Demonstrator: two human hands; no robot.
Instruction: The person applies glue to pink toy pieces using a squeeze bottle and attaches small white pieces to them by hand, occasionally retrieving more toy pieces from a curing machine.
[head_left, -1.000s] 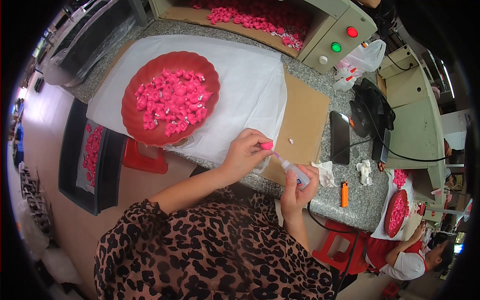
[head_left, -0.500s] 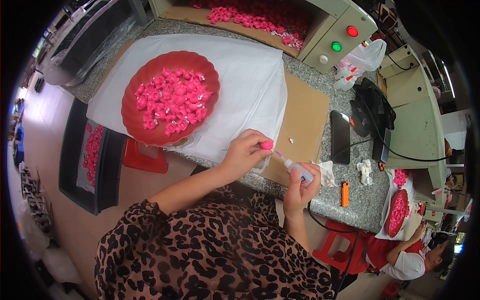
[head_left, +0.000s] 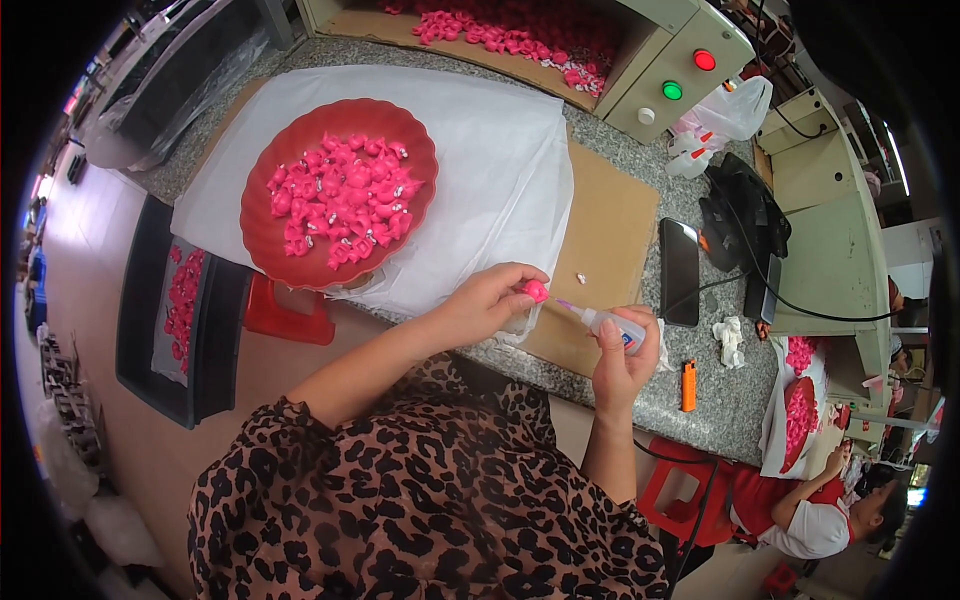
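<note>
Between the thumb and fingers of my left hand (head_left: 497, 297) is a small bright pink molded piece (head_left: 536, 291). My right hand (head_left: 626, 365) grips a small white glue bottle (head_left: 622, 331) with a thin purple nozzle tip (head_left: 570, 306). That tip points left at the pink piece, close beside it; whether they touch is too small to tell. Left of my hands, a round red scalloped bowl (head_left: 262, 235) holds many similar pink pieces (head_left: 350, 195), some with small whitish or silvery parts. A tiny whitish part (head_left: 581, 278) lies on the cardboard (head_left: 610, 215) beyond the bottle.
White paper (head_left: 500, 150) covers the granite table. To the right lie a black phone (head_left: 680, 272), an orange lighter (head_left: 689, 386) and crumpled tissue (head_left: 729, 342). A lit box (head_left: 640, 95) with more pink pieces stands behind. A dark bin (head_left: 215, 340) sits left; a co-worker (head_left: 815, 515) sits right.
My right hand has drawn the glue bottle slightly right, away from the pink piece, and tilted it flatter. My left hand keeps hold of the piece in nearly the same place.
</note>
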